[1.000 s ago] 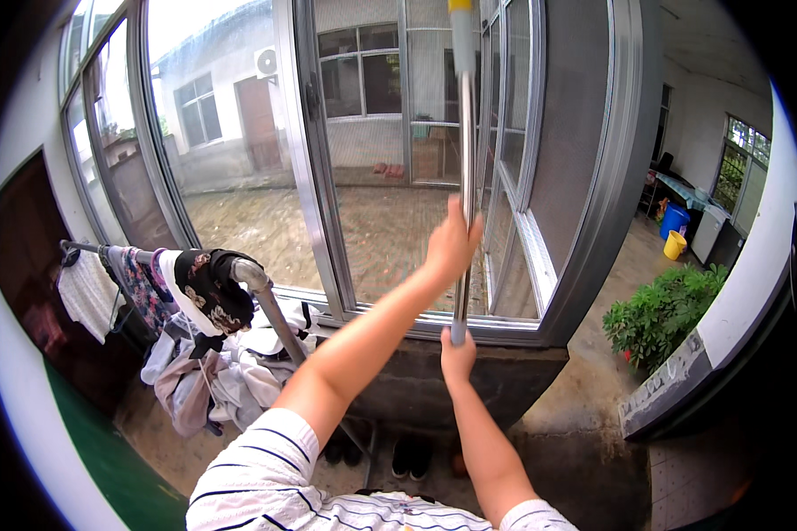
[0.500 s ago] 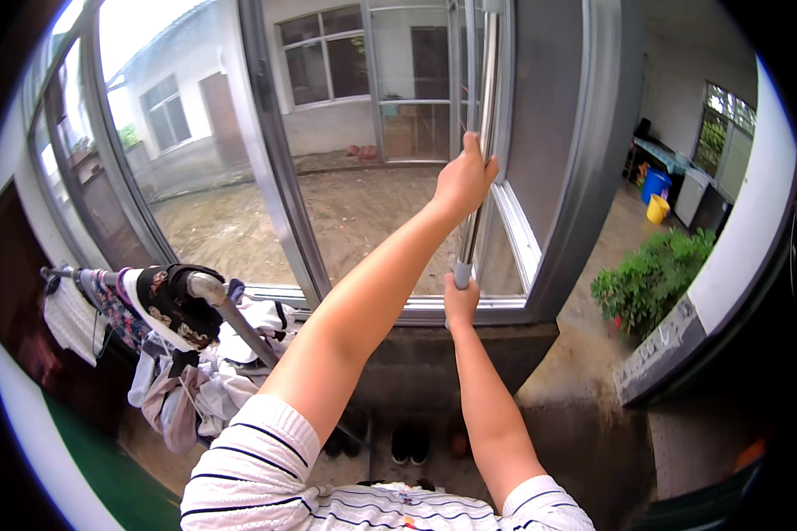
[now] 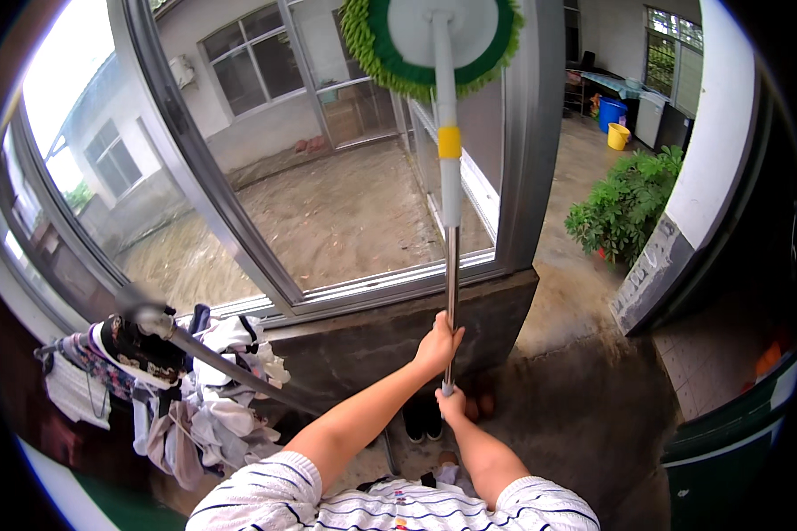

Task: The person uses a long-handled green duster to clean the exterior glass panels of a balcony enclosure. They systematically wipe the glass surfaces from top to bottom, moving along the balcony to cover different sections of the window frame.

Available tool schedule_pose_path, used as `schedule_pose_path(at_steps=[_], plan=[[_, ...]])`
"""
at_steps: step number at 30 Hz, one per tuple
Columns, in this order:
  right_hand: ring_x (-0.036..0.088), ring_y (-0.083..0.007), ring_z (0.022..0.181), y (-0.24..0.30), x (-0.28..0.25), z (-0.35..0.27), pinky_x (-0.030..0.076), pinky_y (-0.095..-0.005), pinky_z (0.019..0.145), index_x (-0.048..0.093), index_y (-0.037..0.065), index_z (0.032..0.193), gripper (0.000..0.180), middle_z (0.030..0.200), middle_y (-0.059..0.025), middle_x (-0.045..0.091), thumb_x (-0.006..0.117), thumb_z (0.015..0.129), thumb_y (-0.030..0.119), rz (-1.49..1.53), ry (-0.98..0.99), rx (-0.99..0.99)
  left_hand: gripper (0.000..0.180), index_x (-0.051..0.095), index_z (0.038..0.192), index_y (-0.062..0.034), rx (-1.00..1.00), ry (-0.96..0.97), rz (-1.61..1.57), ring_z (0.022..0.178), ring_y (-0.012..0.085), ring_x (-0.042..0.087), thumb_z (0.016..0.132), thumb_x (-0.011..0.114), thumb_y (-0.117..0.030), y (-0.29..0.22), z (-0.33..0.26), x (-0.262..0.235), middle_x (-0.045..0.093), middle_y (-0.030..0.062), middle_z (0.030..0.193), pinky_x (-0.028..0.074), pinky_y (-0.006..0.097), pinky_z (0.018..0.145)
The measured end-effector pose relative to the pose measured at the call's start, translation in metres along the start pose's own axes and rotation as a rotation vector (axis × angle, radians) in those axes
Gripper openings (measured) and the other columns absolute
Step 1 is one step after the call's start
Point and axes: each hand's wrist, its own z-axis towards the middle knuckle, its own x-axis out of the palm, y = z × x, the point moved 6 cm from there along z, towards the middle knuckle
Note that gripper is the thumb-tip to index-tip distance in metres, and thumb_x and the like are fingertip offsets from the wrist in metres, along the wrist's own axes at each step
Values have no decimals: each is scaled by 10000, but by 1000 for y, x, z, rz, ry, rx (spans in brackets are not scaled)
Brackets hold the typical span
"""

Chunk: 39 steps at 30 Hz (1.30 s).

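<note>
A round mop [image 3: 449, 188] with a green shaggy fringe stands nearly upright in front of me. Its grey-white head fills the top middle, overlapping the window frame [image 3: 522, 150]; whether it touches the window I cannot tell. My left hand [image 3: 437, 347] is wrapped round the metal pole at about its lower part. Just below, my right hand [image 3: 452, 405] grips the grey end of the same pole. Both arms reach forward, the left one bent inward from the left.
At left, a metal rack [image 3: 230, 365] carries hanging clothes [image 3: 208, 420]. A low dark wall [image 3: 390, 327] runs beneath the window. Shoes [image 3: 422, 423] lie on the floor below it. To the right are a leafy plant [image 3: 624, 205], a yellow bucket [image 3: 618, 136] and a white pillar [image 3: 713, 133].
Both hands have come down and nearer to me with the pole. The mop's green head has come into view at the top. The whole view has shifted.
</note>
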Motion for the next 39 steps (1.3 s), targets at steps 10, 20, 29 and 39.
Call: schedule_pose_path(at_steps=[10,20,29,39], plan=[[621,-283,521,229,-44,79,480,-391,542,599,35,730,330,548,-122,590,667,802,349,-22,-175,-350,421,328,1143,-16,127,-205,88,692,475,599,926,523,-320,-98,141,-125,618,253,783,464,550,590],[590,-369,612,470,-125,82,447,-422,587,586,0,696,297,612,-180,588,645,762,284,294,-63,-505,491,316,1192,64,309,-506,157,786,456,616,936,483,-320,-262,238,-283,621,283,820,489,503,687],[544,-151,436,241,-60,74,426,-319,443,518,14,694,213,517,-51,529,623,804,164,274,-58,-347,401,351,1128,1,190,-387,110,607,443,595,904,567,-252,-120,143,-117,601,219,689,465,520,530],[554,-136,469,86,-60,-19,442,-300,472,540,24,719,247,553,-48,567,678,837,191,189,186,13,341,374,1069,-47,145,-257,-25,601,458,579,879,593,-227,-72,25,-37,584,224,670,455,530,509]])
